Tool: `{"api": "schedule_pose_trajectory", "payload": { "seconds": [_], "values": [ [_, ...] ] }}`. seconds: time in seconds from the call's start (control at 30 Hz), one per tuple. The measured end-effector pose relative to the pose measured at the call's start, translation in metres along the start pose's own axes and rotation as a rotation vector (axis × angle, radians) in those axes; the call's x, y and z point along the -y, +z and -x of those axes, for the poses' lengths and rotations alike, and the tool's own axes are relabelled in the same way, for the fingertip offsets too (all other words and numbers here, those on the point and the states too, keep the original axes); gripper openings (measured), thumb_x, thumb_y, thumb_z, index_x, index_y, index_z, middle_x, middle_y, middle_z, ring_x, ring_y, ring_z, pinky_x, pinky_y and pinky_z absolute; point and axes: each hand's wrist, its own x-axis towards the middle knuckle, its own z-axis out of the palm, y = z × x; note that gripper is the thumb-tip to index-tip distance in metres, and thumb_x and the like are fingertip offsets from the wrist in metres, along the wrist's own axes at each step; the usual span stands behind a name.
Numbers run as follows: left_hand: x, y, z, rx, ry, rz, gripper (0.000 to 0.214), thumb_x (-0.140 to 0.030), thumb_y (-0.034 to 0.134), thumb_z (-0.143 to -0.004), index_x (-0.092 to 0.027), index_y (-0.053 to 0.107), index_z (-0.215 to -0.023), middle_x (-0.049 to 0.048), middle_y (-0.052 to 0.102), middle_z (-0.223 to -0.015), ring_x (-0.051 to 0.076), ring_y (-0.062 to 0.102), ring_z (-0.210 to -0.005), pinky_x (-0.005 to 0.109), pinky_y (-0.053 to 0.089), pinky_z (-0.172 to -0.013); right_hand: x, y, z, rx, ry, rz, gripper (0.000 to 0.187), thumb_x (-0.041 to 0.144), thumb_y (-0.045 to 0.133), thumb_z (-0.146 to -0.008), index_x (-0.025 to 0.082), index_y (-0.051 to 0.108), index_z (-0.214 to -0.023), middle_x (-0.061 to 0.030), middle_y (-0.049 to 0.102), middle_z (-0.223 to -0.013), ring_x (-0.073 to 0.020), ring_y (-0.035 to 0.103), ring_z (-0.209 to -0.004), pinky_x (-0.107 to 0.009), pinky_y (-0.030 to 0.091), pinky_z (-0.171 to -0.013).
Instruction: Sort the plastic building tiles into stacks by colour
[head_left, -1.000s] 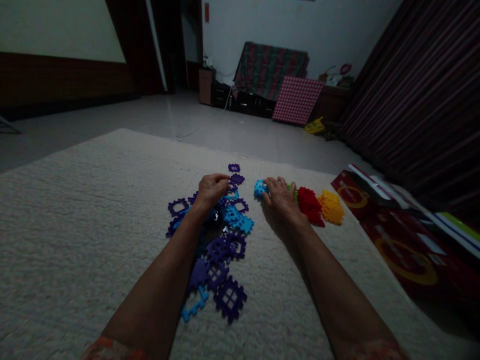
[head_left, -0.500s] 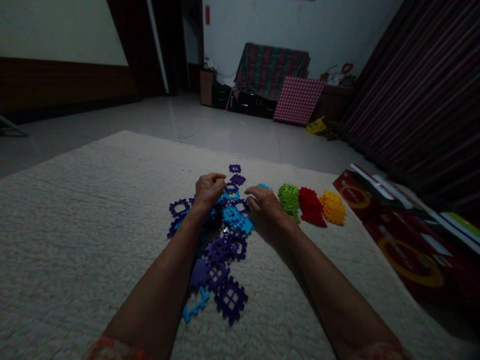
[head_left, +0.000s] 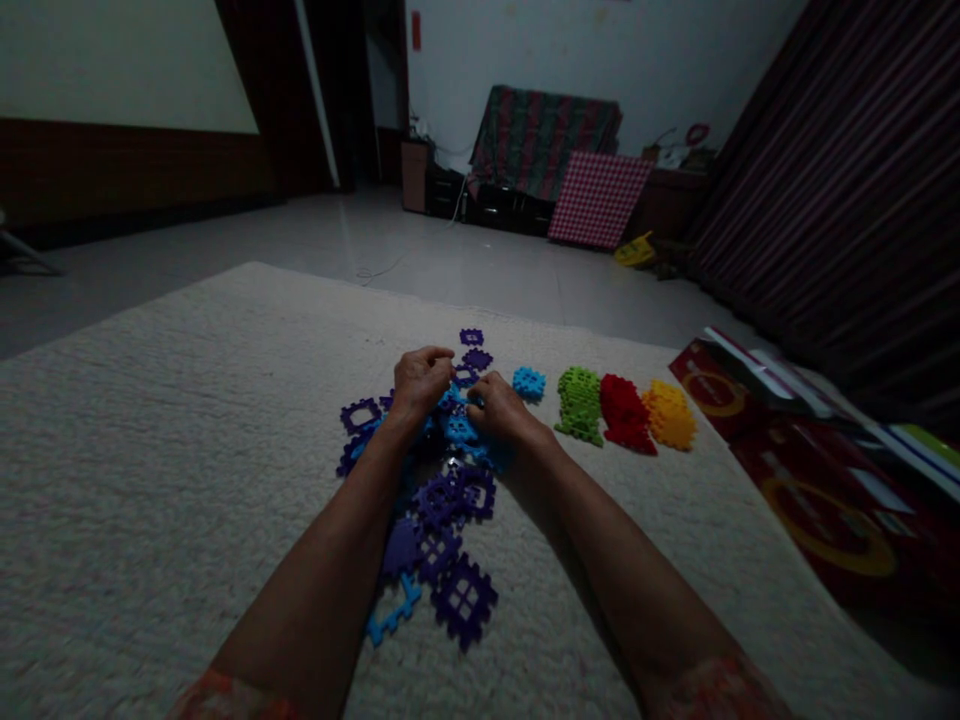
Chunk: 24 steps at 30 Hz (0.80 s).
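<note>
A heap of purple and blue interlocking plastic tiles [head_left: 442, 497] lies on the pale mat, some with window-like cutouts. My left hand [head_left: 421, 382] is over the heap's far left side, fingers curled together; whatever they hold is hidden. Close on its right, my right hand [head_left: 501, 405] reaches down with bent fingers at the light-blue tiles [head_left: 459, 428]; its fingertips are too dark to show what they grip. Right of that hand sits a small separate blue pile [head_left: 529, 383]. Nearest to me are a large purple window tile [head_left: 465, 600] and a blue open frame tile [head_left: 394, 608].
Green tiles [head_left: 579, 405], red tiles [head_left: 627, 412] and yellow tiles [head_left: 671, 414] form a row of piles to the right. Dark red boxes [head_left: 810, 500] lie along the mat's right edge. Beyond the mat [head_left: 187, 400] are tiled floor and a cloth-covered cabinet [head_left: 544, 140].
My right hand has moved left from beside the blue pile to the heap, uncovering that pile and bending its fingers. My left hand has hardly moved.
</note>
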Motion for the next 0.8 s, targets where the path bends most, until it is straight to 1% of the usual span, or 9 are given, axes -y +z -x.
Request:
{"api": "schedule_pose_trajectory", "payload": {
  "seconds": [0.13,0.27,0.33,0.4,0.5,0.6,0.63,0.7,0.8],
  "values": [
    [-0.001,0.000,0.000,0.008,-0.001,0.000,0.031,-0.020,0.055,-0.076,-0.017,0.077,-0.098,0.0047,0.075,-0.073,0.015,0.065,-0.060,0.025,0.052,-0.064,-0.002,0.004,0.000,-0.023,0.013,-0.017,0.013,0.017,0.063,-0.080,0.017,0.072,-0.091,-0.0106,0.060,-0.106,-0.0241,0.061,-0.102,-0.036,0.050,-0.092],
    [0.000,0.000,0.000,0.008,-0.004,-0.008,0.031,-0.020,0.055,-0.077,-0.017,0.078,-0.099,0.0055,0.075,-0.075,0.016,0.066,-0.062,0.025,0.052,-0.064,-0.010,0.007,0.003,-0.120,-0.089,-0.089,0.014,0.013,0.059,-0.082,0.018,0.068,-0.092,-0.0105,0.061,-0.116,-0.0224,0.059,-0.111,-0.035,0.048,-0.097],
    [0.001,0.000,-0.001,-0.002,0.005,-0.029,0.031,-0.020,0.056,-0.077,-0.017,0.078,-0.100,0.0058,0.076,-0.079,0.016,0.068,-0.067,0.025,0.052,-0.065,-0.015,0.003,0.004,-0.140,-0.127,-0.134,0.016,0.015,0.055,-0.085,0.020,0.067,-0.096,-0.0088,0.064,-0.111,-0.0214,0.060,-0.107,-0.036,0.048,-0.096],
    [0.004,0.001,-0.002,0.002,0.020,-0.054,0.031,-0.020,0.058,-0.076,-0.018,0.077,-0.100,0.0057,0.077,-0.083,0.017,0.070,-0.073,0.024,0.052,-0.067,-0.017,-0.004,0.005,-0.170,-0.124,-0.165,0.019,0.018,0.051,-0.088,0.021,0.067,-0.098,-0.0073,0.067,-0.103,-0.0211,0.062,-0.099,-0.036,0.049,-0.093],
    [0.008,0.004,-0.003,0.056,0.060,-0.065,0.026,-0.030,0.059,-0.079,-0.019,0.078,-0.093,0.0050,0.076,-0.084,0.018,0.070,-0.075,0.023,0.051,-0.065,-0.017,-0.016,0.005,-0.250,-0.108,-0.225,0.020,0.024,0.048,-0.091,0.022,0.068,-0.095,-0.0070,0.070,-0.098,-0.0212,0.064,-0.094,-0.036,0.049,-0.091],
    [0.010,0.006,-0.002,0.147,0.085,-0.062,0.033,-0.043,0.057,-0.083,-0.017,0.077,-0.081,0.0048,0.072,-0.072,0.018,0.067,-0.068,0.023,0.049,-0.058,-0.013,-0.022,0.006,-0.282,-0.079,-0.351,0.024,0.031,0.047,-0.093,0.022,0.069,-0.096,-0.0050,0.072,-0.091,-0.0206,0.066,-0.087,-0.035,0.052,-0.085],
    [0.010,0.007,-0.002,0.183,0.087,-0.045,0.032,-0.043,0.059,-0.082,-0.016,0.077,-0.081,0.0042,0.071,-0.068,0.017,0.066,-0.066,0.022,0.048,-0.057,-0.012,-0.022,0.006,-0.279,-0.057,-0.398,0.025,0.032,0.047,-0.093,0.022,0.069,-0.097,-0.0042,0.072,-0.089,-0.0203,0.067,-0.085,-0.034,0.053,-0.082],
    [0.007,0.006,0.001,0.240,0.068,0.009,0.025,-0.035,0.062,-0.080,-0.015,0.077,-0.085,0.0028,0.069,-0.065,0.015,0.064,-0.061,0.021,0.047,-0.056,-0.010,-0.020,0.006,-0.291,0.000,-0.468,0.026,0.034,0.048,-0.093,0.021,0.068,-0.101,-0.0038,0.072,-0.088,-0.0196,0.067,-0.080,-0.034,0.055,-0.076],
    [0.002,0.004,0.004,0.241,-0.003,0.050,0.021,-0.024,0.065,-0.075,-0.014,0.076,-0.089,0.0018,0.070,-0.065,0.012,0.062,-0.056,0.020,0.047,-0.055,-0.007,-0.014,0.006,-0.327,0.012,-0.470,0.028,0.034,0.056,-0.089,0.019,0.065,-0.111,-0.0085,0.070,-0.105,-0.0190,0.067,-0.080,-0.034,0.057,-0.075]
  ]
}}
